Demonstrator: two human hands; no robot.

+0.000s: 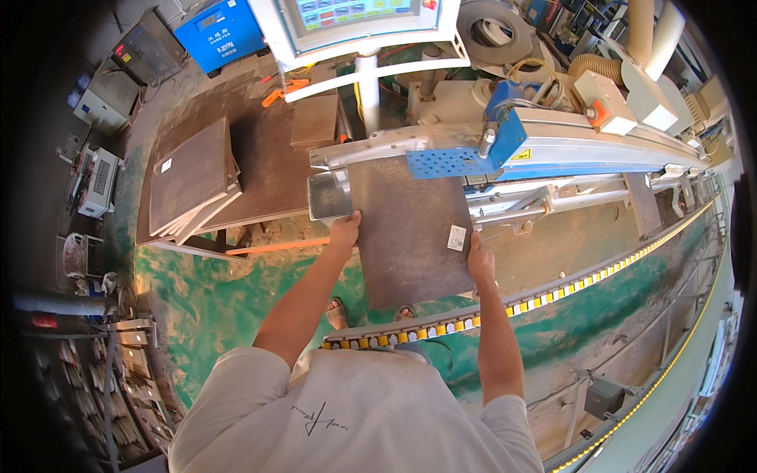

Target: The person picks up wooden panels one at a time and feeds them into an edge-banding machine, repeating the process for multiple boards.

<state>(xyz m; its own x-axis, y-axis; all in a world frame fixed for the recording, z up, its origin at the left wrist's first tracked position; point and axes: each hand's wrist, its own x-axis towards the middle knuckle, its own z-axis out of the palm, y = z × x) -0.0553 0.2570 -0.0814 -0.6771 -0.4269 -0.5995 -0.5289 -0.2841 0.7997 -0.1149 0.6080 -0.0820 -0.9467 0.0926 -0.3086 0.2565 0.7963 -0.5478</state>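
Observation:
A dark brown rectangular panel (406, 236) with a small white label (456, 238) lies in front of me, its far end on the machine's metal bed and partly under a blue perforated plate (448, 162). My left hand (345, 230) is closed on the panel's left edge, beside a shiny metal plate (330, 195). On the opposite edge, close to the label, my right hand (480, 260) grips the panel, thumb on top. The fingers beneath the panel are hidden on both sides.
A long edge-processing machine (599, 142) with a yellow-toothed conveyor track (505, 309) runs off to the right. Its control screen (363, 16) stands at the far middle. Several stacked brown panels (191, 181) lie on a low table (272, 169) at the left. The floor is green and dusty.

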